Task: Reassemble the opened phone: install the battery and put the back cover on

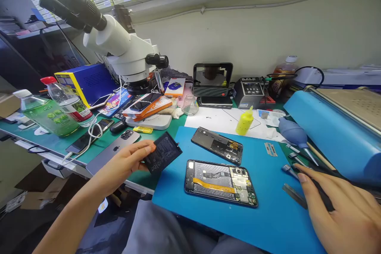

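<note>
A flat black phone battery [163,153] is pinched at its left edge between the thumb and fingers of my left hand [135,156], raised at the left side of the blue mat [208,222]. On the mat lies an opened phone [220,183] with an orange ribbon cable across its bare battery bay and its circuit board showing. Just behind it rests the phone's detached back cover [217,145]. At the mat's right side, my right hand [336,202] has its thumb and fingers closed around a black-handled tool [323,194] with a metal tip; the palm side is hidden.
A metal strip [294,195] lies beside my right hand, near a blue air blower [293,133]. Behind the mat stands a yellow squeeze bottle [244,121]. A microscope [119,43], bottles [44,115] and a grey phone [114,149] occupy the left. A blue machine [333,131] borders the right.
</note>
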`<state>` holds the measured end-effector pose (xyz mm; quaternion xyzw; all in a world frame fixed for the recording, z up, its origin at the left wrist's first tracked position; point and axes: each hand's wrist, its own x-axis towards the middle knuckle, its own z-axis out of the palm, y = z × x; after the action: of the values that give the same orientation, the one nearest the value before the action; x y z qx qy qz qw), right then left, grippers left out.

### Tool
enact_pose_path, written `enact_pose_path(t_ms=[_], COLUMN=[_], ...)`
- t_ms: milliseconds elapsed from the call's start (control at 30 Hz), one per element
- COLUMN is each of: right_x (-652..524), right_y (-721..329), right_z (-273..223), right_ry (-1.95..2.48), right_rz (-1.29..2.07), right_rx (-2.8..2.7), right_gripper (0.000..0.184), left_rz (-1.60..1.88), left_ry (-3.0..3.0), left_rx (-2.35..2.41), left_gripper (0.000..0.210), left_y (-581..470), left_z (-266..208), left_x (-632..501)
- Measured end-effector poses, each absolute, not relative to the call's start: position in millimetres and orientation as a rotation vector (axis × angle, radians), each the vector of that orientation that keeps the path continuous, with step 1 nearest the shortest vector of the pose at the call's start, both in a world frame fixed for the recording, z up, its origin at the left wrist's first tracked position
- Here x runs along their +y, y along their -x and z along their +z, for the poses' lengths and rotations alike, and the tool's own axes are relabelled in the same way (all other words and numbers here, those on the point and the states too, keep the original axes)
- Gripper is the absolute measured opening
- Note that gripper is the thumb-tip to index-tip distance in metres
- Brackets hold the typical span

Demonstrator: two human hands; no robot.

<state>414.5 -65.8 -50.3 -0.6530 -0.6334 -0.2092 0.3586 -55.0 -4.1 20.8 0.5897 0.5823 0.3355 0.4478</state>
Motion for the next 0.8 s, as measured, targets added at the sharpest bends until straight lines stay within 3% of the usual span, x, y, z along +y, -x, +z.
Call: enact_pose_path(t_ms=[100, 433, 667, 800], right_x=[-70.1, -84.3, -76.4, -57.8], right_y=[-399.8, -381.5, -340.7, -326.9], right_z=[-35.6, -20.1, 13.1, 13.3], right_ry=[1.71, 1.694, 1.269, 1.305], right_rz=[-0.635, -0.547, 0.012, 0.218], right_rx=[-1.678, -1.685, -2.136, -2.244], right_gripper=[0.024, 0.028, 0.078, 0.087], left_rz=[0.738, 0.649, 0.576, 0.549], left_ry=[-1.446, -1.454, -1.521, -1.515], left_rx=[1.297, 1.052, 0.975, 0.947], left_gripper=[0.057, 0.048, 0.037, 0.034], left_y=[36.1, -29.0, -52.3, -56.9], left_z=[26.9, 31.8, 29.3, 25.8], left_x=[-3.9, 9.8, 21.7, 24.8])
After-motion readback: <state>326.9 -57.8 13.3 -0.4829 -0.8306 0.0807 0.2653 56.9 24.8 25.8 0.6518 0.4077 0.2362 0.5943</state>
